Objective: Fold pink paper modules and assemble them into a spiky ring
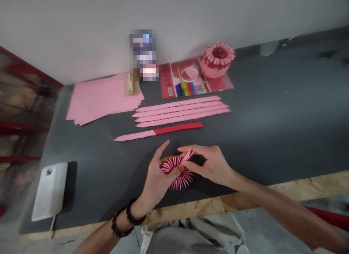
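Observation:
Near the front edge of the dark table, a round ring of folded pink paper pieces (181, 181) rests in my left hand (158, 174), whose thumb presses on it. Fingers of my right hand (208, 161) pinch a folded pink piece (188, 155) at the ring's upper right side. Just beyond my hands lies a chain of folded paper (178, 129), pink on the left and red on the right. Several all-pink chains (181, 112) lie side by side behind it.
Pink sheets (98, 97) lie at the back left beneath a small tan holder (131, 84) with a blurred upright device (144, 55). A pink paper vase (217, 61) stands on a red packet (166, 83). A white corded device (50, 192) is at the left.

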Demonstrator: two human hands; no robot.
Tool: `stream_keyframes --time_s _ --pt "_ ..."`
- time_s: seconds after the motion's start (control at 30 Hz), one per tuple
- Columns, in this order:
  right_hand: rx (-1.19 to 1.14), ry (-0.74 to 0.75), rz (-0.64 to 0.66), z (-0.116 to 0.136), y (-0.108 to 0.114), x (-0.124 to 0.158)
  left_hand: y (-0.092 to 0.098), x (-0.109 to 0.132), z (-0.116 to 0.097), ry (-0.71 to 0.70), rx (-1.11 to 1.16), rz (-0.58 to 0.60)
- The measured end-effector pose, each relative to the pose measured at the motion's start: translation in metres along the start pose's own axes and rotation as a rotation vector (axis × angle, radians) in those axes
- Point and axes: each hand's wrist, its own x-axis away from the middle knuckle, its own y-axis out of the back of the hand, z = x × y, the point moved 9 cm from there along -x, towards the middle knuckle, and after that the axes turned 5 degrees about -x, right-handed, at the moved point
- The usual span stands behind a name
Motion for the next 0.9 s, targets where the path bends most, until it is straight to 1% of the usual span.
stream_keyframes --time_s 0.1,0.17,0.3,0.37,0.5,0.6,0.67,0.77,0.8,0.83,0.9 --pt "0.02 0.031 -0.035 0.004 0.003 0.001 0.002 0.0 -0.001 0.001 -0.015 -0.025" --pt "0.025 0.06 -0.034 0.006 0.004 0.001 0.003 0.0 -0.002 -0.012 -0.046 -0.039" --pt "-0.015 0.025 0.0 0.002 0.004 0.0 0.002 0.001 -0.004 -0.034 -0.071 -0.042" --pt "-0.006 0.028 -0.02 0.001 0.005 0.001 0.002 0.001 -0.004 -0.047 -0.072 -0.035" --pt "0.049 0.092 -0.033 0.008 0.003 0.003 -0.002 0.001 -0.002 -0.065 -0.061 0.016" --pt "0.014 0.096 -0.024 0.01 0.0 0.003 -0.003 0.002 -0.002 -0.058 -0.047 0.024" --pt "-0.02 0.066 -0.068 0.009 0.004 0.003 -0.002 0.002 -0.003 -0.056 -0.045 0.0" --pt "-0.008 0.026 -0.202 0.007 0.018 0.003 0.0 0.003 -0.005 -0.07 -0.071 -0.031" --pt "0.007 0.028 -0.224 0.007 0.02 0.003 0.0 0.003 -0.006 -0.076 -0.083 -0.036" --pt "0.022 0.034 -0.22 0.007 0.02 0.001 0.001 0.003 -0.006 -0.077 -0.089 -0.039" --pt "0.064 0.049 -0.16 0.003 0.017 -0.003 0.002 0.003 -0.005 -0.068 -0.084 -0.046"
